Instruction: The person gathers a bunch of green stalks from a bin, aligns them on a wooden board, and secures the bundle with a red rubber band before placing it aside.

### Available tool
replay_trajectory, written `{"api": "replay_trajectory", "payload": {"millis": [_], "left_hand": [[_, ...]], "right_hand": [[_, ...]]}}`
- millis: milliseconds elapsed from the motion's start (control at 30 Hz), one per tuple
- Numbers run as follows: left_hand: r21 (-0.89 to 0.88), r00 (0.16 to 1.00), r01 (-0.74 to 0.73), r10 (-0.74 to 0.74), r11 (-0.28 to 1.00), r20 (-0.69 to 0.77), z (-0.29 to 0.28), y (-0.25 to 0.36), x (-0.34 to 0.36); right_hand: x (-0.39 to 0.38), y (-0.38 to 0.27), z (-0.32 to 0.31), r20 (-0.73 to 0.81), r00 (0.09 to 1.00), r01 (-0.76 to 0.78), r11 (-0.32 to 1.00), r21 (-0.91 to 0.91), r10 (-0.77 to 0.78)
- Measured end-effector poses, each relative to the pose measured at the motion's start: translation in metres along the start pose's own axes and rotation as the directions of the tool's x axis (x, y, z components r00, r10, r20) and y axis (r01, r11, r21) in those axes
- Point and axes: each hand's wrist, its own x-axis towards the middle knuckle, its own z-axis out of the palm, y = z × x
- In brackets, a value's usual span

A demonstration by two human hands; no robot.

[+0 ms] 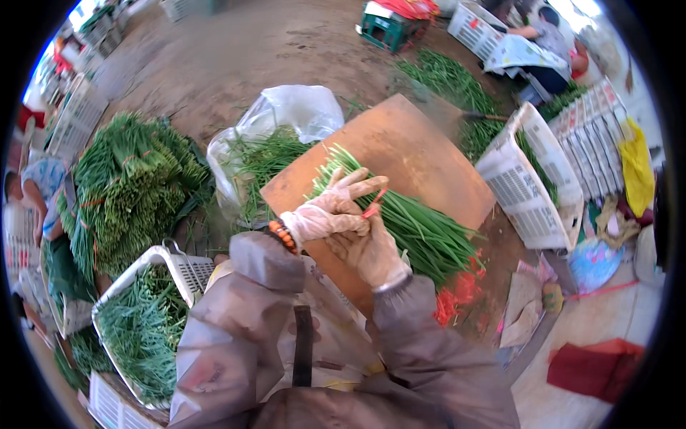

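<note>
A bunch of long green chives [434, 232] lies across a brown board [389, 129], with its pale stem ends pointing to the far left. Over the stem part rests my left hand [325, 209], in a pale glove with an orange bead bracelet at the wrist. Two of its fingers stretch out, while the others curl in at the bunch. My right hand [375, 252], also gloved, meets it from below with bent fingers. Between the fingertips of both hands shows a thin red tie [371, 208]; how it runs around the stems is partly hidden.
Loose red ties [459, 294] lie right of the board. Beyond its left edge is a clear plastic bag [304, 111] of greens. Tied bunches [136, 186] are heaped farther left, above a white crate [189, 275]. More crates [525, 175] and a seated person [539, 46] are right.
</note>
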Motion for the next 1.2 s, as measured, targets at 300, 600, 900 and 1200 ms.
{"api": "replay_trajectory", "payload": {"millis": [300,600,900,1200], "left_hand": [[0.426,0.943,0.154,-0.004,0.892,-0.332,0.012,0.052,0.042],[0.426,0.874,0.445,-0.278,0.787,-0.399,0.025,0.048,0.036],[-0.320,0.709,-0.003,-0.224,0.947,-0.669,-0.011,-0.028,0.023],[-0.293,0.662,0.568,-0.639,0.769,-0.393,-0.018,0.028,0.039]], "right_hand": [[0.002,0.052,-0.066,0.060,0.988,-0.149,0.985,0.082,0.144],[-0.024,-0.011,-0.011,-0.024,0.998,0.020,0.693,-0.721,-0.054],[-0.008,-0.072,0.022,0.151,0.975,0.174,0.138,-0.975,-0.163],[-0.034,-0.057,-0.009,0.216,0.973,0.191,0.793,-0.579,-0.077]]}}
